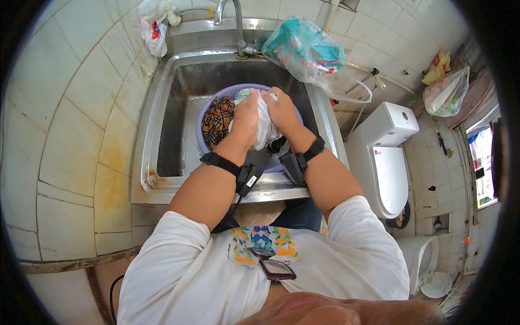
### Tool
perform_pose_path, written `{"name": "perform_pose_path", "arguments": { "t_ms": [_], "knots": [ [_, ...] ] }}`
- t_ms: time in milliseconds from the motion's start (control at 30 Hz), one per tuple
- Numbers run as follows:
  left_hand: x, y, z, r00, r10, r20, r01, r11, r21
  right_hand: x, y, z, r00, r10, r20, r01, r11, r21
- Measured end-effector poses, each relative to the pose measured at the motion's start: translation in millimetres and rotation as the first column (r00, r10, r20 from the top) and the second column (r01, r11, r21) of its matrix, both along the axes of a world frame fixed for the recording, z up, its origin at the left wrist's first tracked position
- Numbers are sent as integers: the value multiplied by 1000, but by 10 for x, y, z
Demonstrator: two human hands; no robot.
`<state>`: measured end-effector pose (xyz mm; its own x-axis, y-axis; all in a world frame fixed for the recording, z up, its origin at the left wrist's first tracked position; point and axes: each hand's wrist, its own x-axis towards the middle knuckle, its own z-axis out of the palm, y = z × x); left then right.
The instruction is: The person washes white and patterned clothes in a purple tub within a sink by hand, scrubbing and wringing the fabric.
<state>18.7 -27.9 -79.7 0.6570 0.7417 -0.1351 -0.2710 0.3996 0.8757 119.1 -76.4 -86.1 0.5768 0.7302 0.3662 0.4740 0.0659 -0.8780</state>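
Observation:
My left hand (245, 118) and my right hand (280, 109) both grip a bunched white cloth (265, 126), close together over a purple plastic basin (200, 129). A brown plaid cloth (218, 120) lies in the basin on the left, beside my left hand. Something black (277, 145) shows at the basin's lower right, under the white cloth. The basin stands inside a stainless steel sink (172, 81). What lies beneath my hands is hidden.
A metal faucet (239, 32) rises at the sink's back edge. A teal and clear plastic bag (306, 48) hangs by the back right corner, a white plastic bag (156, 32) at the back left. A white toilet (390, 174) stands to the right. Tiled wall (73, 154) borders the left side.

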Motion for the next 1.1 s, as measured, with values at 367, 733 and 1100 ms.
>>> {"name": "perform_pose_path", "arguments": {
  "t_ms": [367, 733, 1100],
  "knots": [
    [30, 48, -173, 994, -7, 114, 14, 998, -61, -182, -27, 183, 984, -116, 138, 109, 992, 59],
    [-92, 114, -117, 998, -5, 55, 15, 983, -183, -404, -160, 354, 976, 36, 215, -53, 996, 74],
    [10, -34, -115, 988, -109, -108, 122, 985, 125, -14, -35, 131, 995, -89, 42, 85, 992, 95]
  ]
}}
